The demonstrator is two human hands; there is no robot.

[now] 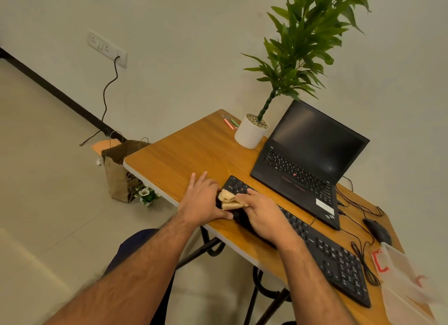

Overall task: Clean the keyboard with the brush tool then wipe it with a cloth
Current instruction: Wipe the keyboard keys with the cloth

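Both forearms reach in from below. The left hand point(202, 198) lies flat, fingers spread, on the counter point(184, 155) against the keyboard's point(322, 249) left end, thumb along its near edge; its grip holds nothing that shows. The right hand point(263, 215) presses down on the left keys, its grip closed on a crumpled tan cloth point(228, 198). The keyboard is black, wired, lying slantwise near the counter's front edge before an open laptop point(308, 164). The laptop's corner logo is too small to read.
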